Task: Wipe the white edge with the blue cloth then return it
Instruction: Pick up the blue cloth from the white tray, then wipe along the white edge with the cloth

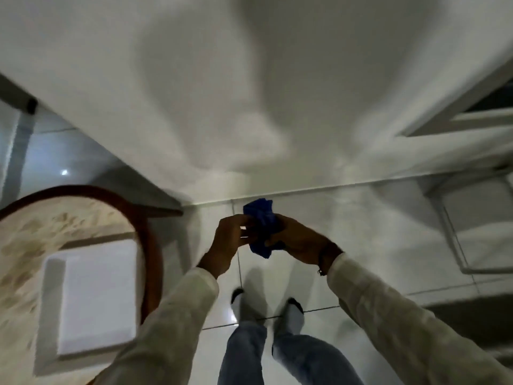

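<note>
While both hands meet in mid-air above the glossy white tiled floor, the crumpled blue cloth is bunched between them, soft and folded on itself, its long axis running roughly near to far. The right hand has its fingers clamped round the cloth's right side; the left hand pinches its left side with fingers closed on the fabric. Both wear pale, loosely woven long sleeves.

Just beyond the cloth, on the far side, runs the white edge, a smooth, straight, painted lip stretching left to right along the bottom of the broad white surface, which is blurred. So the edge lies ahead of the fingers and crosswise to the cloth; whether cloth and edge touch I cannot tell, though they look apart. The right hand seems slightly nearer to it, and probably the likelier one to wipe.

To the near left stands a round counter with a dark wooden rim, a mottled beige top and a flat white square object lying on it.
</note>
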